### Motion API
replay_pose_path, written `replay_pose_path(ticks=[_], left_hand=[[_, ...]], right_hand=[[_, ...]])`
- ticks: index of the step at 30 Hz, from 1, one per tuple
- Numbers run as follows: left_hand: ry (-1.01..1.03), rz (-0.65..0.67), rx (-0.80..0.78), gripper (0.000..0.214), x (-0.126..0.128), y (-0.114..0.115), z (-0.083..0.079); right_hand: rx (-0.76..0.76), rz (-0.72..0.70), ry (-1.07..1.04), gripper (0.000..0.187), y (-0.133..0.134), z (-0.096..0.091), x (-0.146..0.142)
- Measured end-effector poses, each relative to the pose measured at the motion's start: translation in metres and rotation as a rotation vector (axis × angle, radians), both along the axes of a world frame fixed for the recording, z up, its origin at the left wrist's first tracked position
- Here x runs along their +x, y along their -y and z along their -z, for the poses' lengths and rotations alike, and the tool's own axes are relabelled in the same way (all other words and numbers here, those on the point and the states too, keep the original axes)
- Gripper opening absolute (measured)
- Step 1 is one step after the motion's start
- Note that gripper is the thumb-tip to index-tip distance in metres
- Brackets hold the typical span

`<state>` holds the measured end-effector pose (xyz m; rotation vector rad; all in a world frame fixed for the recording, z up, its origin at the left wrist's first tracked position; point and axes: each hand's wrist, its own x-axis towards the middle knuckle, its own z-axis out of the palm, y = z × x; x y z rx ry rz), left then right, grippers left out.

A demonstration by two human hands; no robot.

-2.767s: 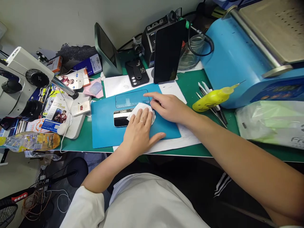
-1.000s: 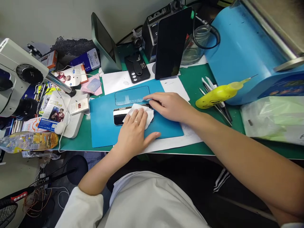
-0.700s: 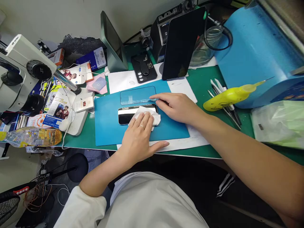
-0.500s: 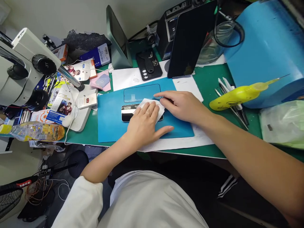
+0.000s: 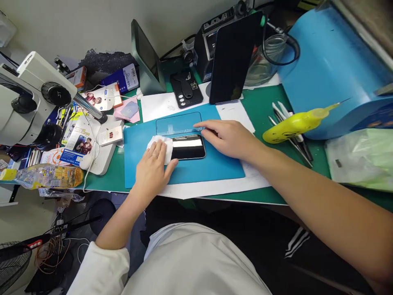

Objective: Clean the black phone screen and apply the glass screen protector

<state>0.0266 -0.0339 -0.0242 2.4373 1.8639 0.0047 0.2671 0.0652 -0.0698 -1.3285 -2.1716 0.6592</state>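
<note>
A black phone (image 5: 188, 146) lies face up on a blue mat (image 5: 215, 168). My left hand (image 5: 152, 170) lies flat on a white cloth (image 5: 158, 144), pressing it on the phone's left end. My right hand (image 5: 227, 137) rests at the phone's right end, fingers stretched out, the forefinger tip on the right edge of a clear screen protector (image 5: 178, 123) that lies just behind the phone.
A microscope (image 5: 33, 98) stands at the left among boxes and a bottle (image 5: 43, 176). A yellow squeeze bottle (image 5: 294, 125) and tweezers (image 5: 288, 123) lie to the right, before a blue machine (image 5: 331, 65). Behind stand a tablet (image 5: 235, 57), a device (image 5: 147, 57) and a phone case (image 5: 186, 88).
My left hand has slid the cloth from the phone's right half to its left end, uncovering the screen. The right hand has stayed in place.
</note>
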Motion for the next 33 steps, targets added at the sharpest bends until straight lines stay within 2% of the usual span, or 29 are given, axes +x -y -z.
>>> replay_pose_path(ticks=[3, 5, 8, 11, 14, 17, 20, 23, 26, 29, 33], left_hand=[[0.011, 0.057, 0.017, 0.063, -0.004, 0.019, -0.001], [0.026, 0.106, 0.015, 0.065, -0.003, 0.023, 0.001], [0.061, 0.152, -0.012, 0.067, 0.006, 0.007, 0.005], [0.078, 0.138, -0.008, 0.066, 0.007, -0.016, 0.009], [0.133, 0.101, 0.04, 0.055, -0.01, -0.024, 0.012], [0.228, 0.035, 0.1, 0.039, -0.039, -0.019, 0.015], [0.277, 0.008, 0.148, 0.034, -0.066, -0.017, 0.016], [0.273, -0.002, 0.176, 0.035, -0.084, -0.024, 0.011], [0.251, 0.008, 0.17, 0.034, -0.092, -0.036, 0.002], [0.23, 0.017, 0.151, 0.032, -0.09, -0.054, -0.011], [0.226, 0.043, 0.107, 0.034, -0.079, -0.086, -0.025]], right_hand=[[-0.011, -0.013, 0.008, 0.045, -0.001, -0.003, -0.001], [-0.008, -0.02, 0.009, 0.045, -0.001, -0.002, -0.001], [0.006, -0.02, 0.006, 0.045, -0.002, 0.001, -0.001], [0.005, -0.003, -0.02, 0.043, -0.002, 0.003, 0.0], [-0.008, 0.034, -0.065, 0.042, -0.002, 0.003, -0.001], [-0.001, 0.069, -0.1, 0.043, -0.002, 0.0, -0.002], [0.034, 0.086, -0.093, 0.044, -0.004, -0.005, -0.004], [0.065, 0.079, -0.051, 0.048, -0.01, -0.012, -0.004], [0.059, 0.048, 0.024, 0.061, -0.021, -0.016, -0.003], [0.02, 0.005, 0.102, 0.075, -0.034, -0.017, -0.002], [-0.023, -0.072, 0.168, 0.08, -0.045, -0.015, 0.001]])
